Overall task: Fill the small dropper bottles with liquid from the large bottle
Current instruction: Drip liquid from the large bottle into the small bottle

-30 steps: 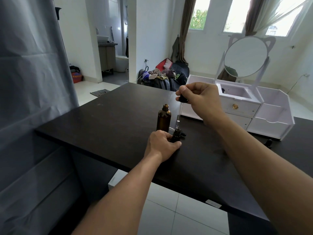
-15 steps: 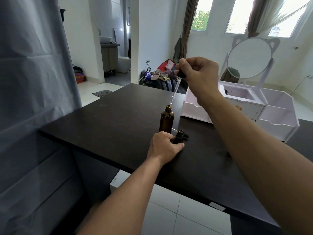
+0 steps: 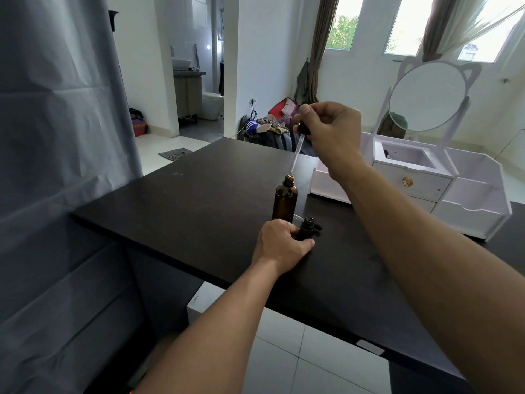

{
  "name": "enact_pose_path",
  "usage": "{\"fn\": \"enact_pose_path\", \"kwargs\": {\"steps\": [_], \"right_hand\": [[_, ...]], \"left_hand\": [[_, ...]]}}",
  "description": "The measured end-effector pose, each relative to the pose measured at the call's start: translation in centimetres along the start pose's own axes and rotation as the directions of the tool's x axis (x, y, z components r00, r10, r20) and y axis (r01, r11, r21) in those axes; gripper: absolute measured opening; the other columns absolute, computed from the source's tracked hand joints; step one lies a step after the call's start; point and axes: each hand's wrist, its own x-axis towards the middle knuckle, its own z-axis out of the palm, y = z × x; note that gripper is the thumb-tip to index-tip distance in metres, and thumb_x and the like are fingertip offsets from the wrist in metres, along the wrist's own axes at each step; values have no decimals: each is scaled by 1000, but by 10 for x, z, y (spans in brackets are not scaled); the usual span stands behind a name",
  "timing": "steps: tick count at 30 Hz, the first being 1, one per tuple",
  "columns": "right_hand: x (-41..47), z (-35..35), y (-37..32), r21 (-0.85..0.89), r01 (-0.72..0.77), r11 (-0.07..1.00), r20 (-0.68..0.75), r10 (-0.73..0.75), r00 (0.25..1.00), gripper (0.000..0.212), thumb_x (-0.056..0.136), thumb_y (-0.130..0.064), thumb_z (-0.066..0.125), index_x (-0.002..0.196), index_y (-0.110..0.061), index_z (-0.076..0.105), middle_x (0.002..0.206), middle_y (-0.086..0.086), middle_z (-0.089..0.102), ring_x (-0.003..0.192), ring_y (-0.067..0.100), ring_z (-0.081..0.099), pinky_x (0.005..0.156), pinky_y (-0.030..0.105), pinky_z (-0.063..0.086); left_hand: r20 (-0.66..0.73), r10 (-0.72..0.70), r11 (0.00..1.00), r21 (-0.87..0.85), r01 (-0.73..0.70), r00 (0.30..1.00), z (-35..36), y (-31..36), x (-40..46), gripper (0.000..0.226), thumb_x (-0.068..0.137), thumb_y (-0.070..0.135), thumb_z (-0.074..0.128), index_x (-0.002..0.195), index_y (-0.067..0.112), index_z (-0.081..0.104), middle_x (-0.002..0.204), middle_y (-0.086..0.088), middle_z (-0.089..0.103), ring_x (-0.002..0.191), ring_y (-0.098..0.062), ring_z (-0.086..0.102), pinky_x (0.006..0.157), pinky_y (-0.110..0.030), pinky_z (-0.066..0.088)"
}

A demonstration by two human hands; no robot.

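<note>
Whereas a sec ago the clear glass dropper pipette (image 3: 295, 155) was over the small dark dropper bottle (image 3: 306, 227), the right hand (image 3: 331, 132), pinching its black bulb, is now lowering its tip into the large amber glass bottle (image 3: 285, 199) on the dark worktop (image 3: 199, 200), prob. for a refill; the left hand (image 3: 279, 241) is wrapping around the small bottle, steadying it.

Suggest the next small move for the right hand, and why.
Probably lower the dropper straight into the large bottle. The right hand holds it with the glass tip just at the open neck, while the left hand steadies the uncapped small bottle, waiting for liquid.
</note>
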Motion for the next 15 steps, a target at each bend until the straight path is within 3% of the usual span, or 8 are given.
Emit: {"fn": "enact_pose_path", "kwargs": {"steps": [12,15], "right_hand": [[-15,12,33,-71,-108,992,98,115,989,17,94,-18,63,80,-18,73,91,11,75,83,25,73,84,42,60],[-17,13,38,-72,-147,987,98,153,983,17,95,-17,61,86,-12,75,92,11,74,84,23,73,87,42,59]], "left_hand": [[9,-85,996,14,85,996,-2,3,0,31,78,43,75,99,20,75,91,4,71,88,-9,64,81,-25,52],[5,-96,995,21,96,995,-1,4,0,33,78,43,75,102,20,74,95,3,71,91,-10,65,84,-26,52]]}}
